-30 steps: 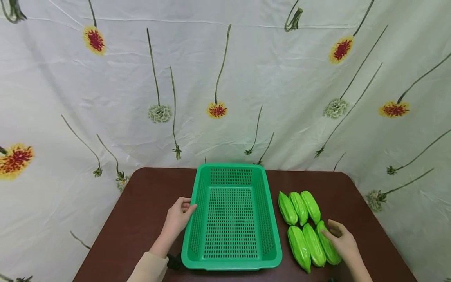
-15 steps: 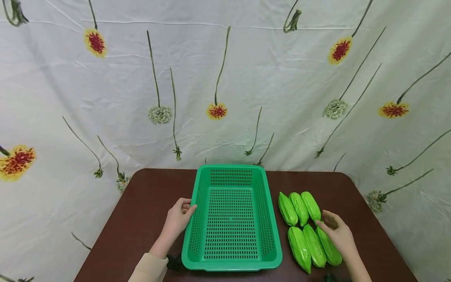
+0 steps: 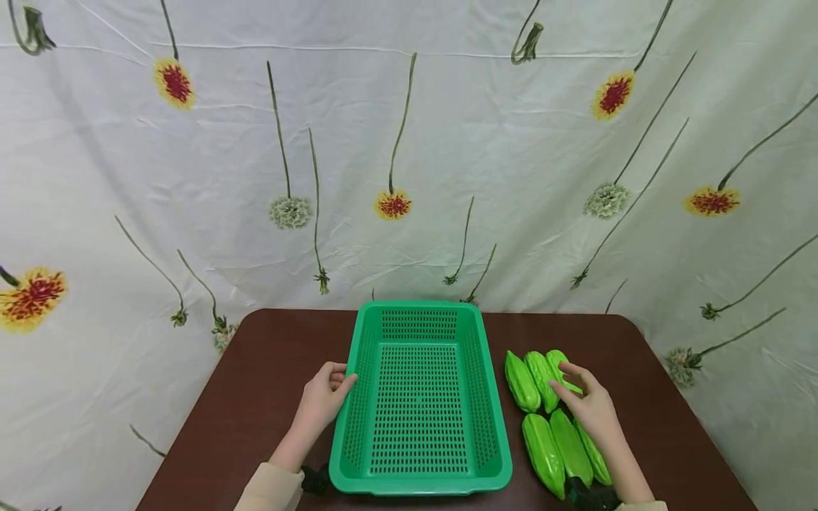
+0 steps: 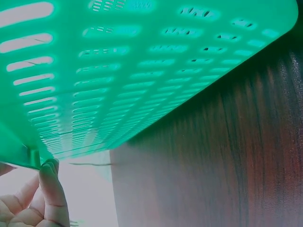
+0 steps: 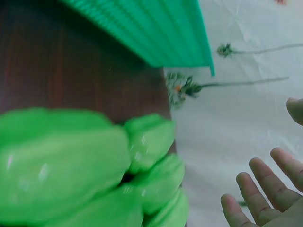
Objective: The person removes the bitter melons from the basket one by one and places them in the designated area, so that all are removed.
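Observation:
My left hand (image 3: pixel 322 397) pinches the left rim of a green plastic basket (image 3: pixel 418 485), which stands empty on the table. In the left wrist view, thumb and fingers (image 4: pixel 53 194) hold the rim above the slotted wall. Right of the basket lie glossy, bright green bitter melons in two rows of three: a far row (image 3: pixel 522 382) and a near row (image 3: pixel 543 454). My right hand (image 3: pixel 594 408) hovers over the right side of both rows, partly hiding the melons there. In the right wrist view, its fingers (image 5: pixel 262 194) are spread and hold nothing.
The dark brown table (image 3: pixel 281 348) has rounded far corners. Behind it hangs a white cloth (image 3: pixel 473 128) printed with flowers. Dark wrist devices sit at both wrists, the right one (image 3: pixel 584 495) close over the near melons.
My right hand has moved away from me and leftward, from the near right melon to over the far right one. My left hand stays on the basket rim; the melons lie as before.

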The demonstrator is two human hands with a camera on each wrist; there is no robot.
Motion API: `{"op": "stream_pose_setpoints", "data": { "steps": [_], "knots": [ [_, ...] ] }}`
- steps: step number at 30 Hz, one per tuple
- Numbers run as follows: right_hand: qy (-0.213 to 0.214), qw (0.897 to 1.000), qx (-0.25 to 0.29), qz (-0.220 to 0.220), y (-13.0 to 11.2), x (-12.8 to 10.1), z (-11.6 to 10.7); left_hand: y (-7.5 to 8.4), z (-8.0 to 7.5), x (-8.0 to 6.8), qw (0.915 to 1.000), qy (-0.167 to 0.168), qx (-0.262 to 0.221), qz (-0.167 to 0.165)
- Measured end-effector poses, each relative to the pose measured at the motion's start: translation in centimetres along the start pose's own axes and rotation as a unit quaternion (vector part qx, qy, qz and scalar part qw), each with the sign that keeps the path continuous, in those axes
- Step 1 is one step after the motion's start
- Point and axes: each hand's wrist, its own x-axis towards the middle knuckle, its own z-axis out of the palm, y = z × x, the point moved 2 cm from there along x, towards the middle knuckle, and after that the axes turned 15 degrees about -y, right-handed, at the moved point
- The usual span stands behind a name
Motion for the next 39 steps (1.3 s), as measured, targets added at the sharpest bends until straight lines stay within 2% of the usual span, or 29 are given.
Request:
{"op": "stream_pose_setpoints", "data": {
  "steps": [7,18,28,39],
  "knots": [
    [0.003,0.999,0.012,-0.053,-2.2,1.5,1.4,-0.2,-0.1,0.2,1.0,-0.001,0.004,0.004],
    [-0.024,0.995,0.057,-0.083,-5.5,3.0,3.5,-0.3,-0.4,0.4,0.9999,0.002,0.009,0.006],
    [-0.053,0.99,0.08,-0.101,-6.9,4.3,5.0,-0.2,-1.2,0.4,0.9999,-0.001,0.011,0.005],
    [-0.07,0.988,0.076,-0.116,-7.4,5.2,6.2,0.1,-1.6,0.8,1.0,-0.002,0.007,0.005]
  ]
}}
